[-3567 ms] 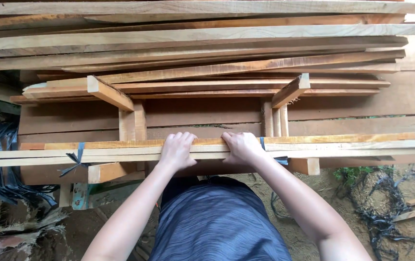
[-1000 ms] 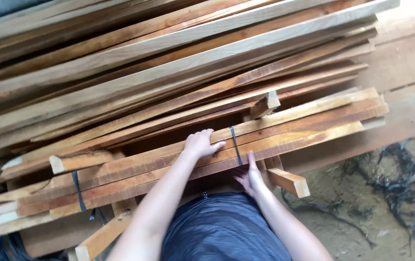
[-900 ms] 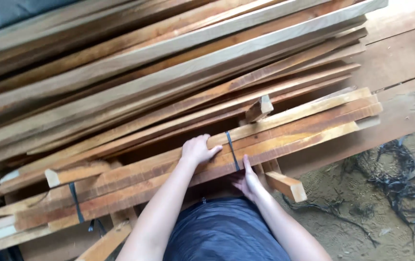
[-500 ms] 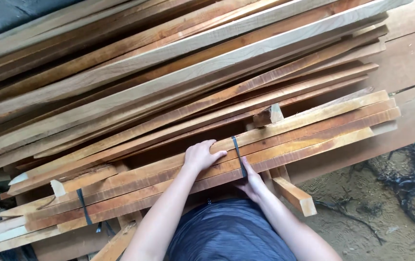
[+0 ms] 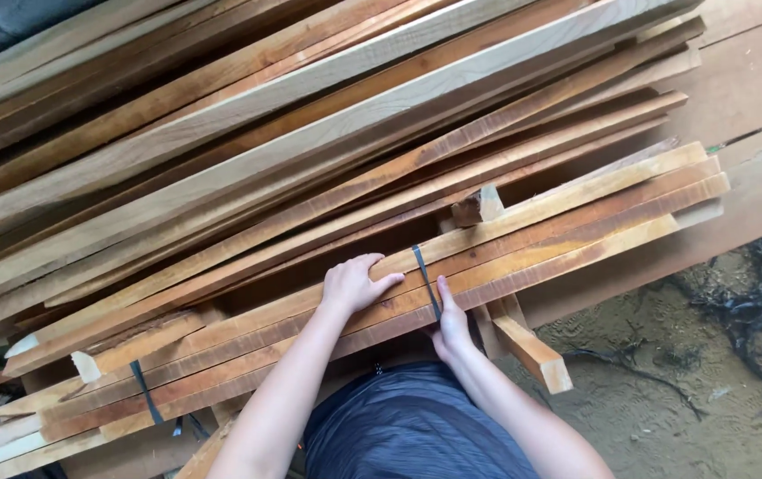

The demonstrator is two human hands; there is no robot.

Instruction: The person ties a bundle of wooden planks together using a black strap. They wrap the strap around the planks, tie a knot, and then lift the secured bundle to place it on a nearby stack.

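- The left hand (image 5: 356, 284) is lying palm down on top of the strapped bundle of boards (image 5: 523, 239), its fingers spread fairly wide and flat across the upper boards, not closing round anything.
- The right hand (image 5: 451, 321) is sitting at the near edge of the same bundle, thumb pointing up along the dark strap (image 5: 425, 279) and the other fingers curling under the near side, gripping the edge of the bundle.
- The bundle is running at a slant from near left to far right, resting on a wooden trestle (image 5: 523, 341) whose leg is sticking out toward the near right.
- A second dark strap (image 5: 143, 390) is binding the bundle toward its near-left end.
- The two hands are lying just beside each other, one on each side of the middle strap.
- Behind the bundle, a big stack of loose planks (image 5: 310, 115) is filling the far side, slanting the same way.
- On the right, black strap offcuts (image 5: 753, 310) are lying on the sandy ground (image 5: 664, 417).
- The person's grey-blue garment (image 5: 407, 426) is showing at the near edge, between the forearms.
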